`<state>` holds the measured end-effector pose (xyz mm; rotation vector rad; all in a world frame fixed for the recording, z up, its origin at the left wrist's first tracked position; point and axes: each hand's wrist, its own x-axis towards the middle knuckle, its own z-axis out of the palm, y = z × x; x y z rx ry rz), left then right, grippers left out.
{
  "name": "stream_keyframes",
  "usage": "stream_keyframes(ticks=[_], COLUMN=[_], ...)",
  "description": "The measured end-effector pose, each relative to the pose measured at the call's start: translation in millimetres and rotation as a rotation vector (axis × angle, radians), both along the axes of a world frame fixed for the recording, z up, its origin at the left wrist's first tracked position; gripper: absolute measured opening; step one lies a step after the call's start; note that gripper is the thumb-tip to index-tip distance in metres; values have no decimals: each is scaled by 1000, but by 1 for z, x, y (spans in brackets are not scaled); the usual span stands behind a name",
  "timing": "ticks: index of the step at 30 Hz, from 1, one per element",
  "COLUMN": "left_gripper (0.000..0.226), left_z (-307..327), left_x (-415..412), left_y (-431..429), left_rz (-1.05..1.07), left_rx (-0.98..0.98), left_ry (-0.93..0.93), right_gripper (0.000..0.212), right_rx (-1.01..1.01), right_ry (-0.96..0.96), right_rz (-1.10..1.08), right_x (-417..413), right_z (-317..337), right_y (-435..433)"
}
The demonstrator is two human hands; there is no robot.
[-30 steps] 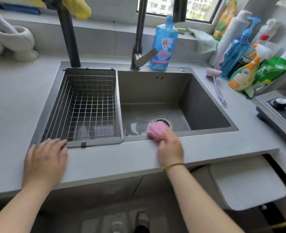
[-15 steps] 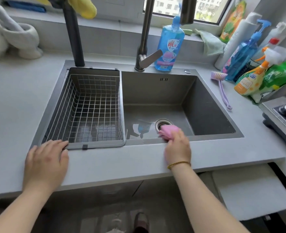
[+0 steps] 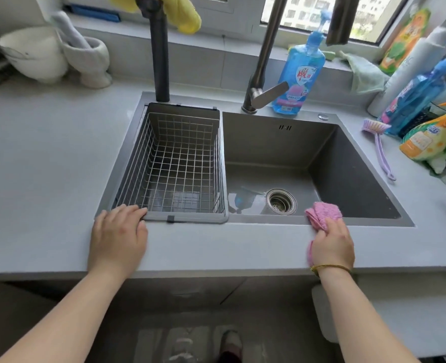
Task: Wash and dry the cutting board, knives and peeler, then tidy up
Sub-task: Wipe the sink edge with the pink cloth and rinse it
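The right hand (image 3: 333,247) curls its fingers round a bunched pink terry cloth (image 3: 322,213) and presses it down on the near rim of the dark grey steel sink (image 3: 282,148), right of the middle; a tail of the cloth hangs out under the palm, and a thin gold bracelet (image 3: 330,268) sits at the wrist. Just beyond the cloth, on the wet sink floor, lies the round metal drain strainer (image 3: 280,201). The left hand (image 3: 117,237) lies flat, palm down, fingers straight and close together, on the pale grey stone counter (image 3: 46,166); its fingertips touch the near left corner of the steel wire basket (image 3: 182,134) that fills the sink's left part. At the far rim stand a brushed-metal tap (image 3: 263,56) and, just right of it, a clear blue pump bottle of soap (image 3: 301,74). A dark upright pipe (image 3: 160,56) rises behind the basket with a yellow cloth (image 3: 182,14) draped over its top. On the counter to the right lies a lilac long-handled brush (image 3: 379,145), beside a cluster of spray bottles (image 3: 431,137). The cutting board, knives and peeler cannot be made out.
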<state>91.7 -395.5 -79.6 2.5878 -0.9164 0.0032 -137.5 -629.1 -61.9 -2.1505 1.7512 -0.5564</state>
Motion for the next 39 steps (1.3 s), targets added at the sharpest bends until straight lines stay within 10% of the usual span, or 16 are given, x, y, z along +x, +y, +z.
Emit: stream_keyframes(ticks=[8,15,39], left_gripper=[40,55,65], left_z=[16,12,3], left_x=[5,62,76], left_y=[19,100,106], left_rz=[-9,316,438], left_rx=[-151,-99,-127], left_ry=[124,27,70], right_gripper=[30,40,41], right_rx=[-248,-156,-262], right_ry=[13,77,259], right_rz=[706,357,1331], right_x=[60,39,282], right_z=[-20,-19,5], right_y=[116,84,216])
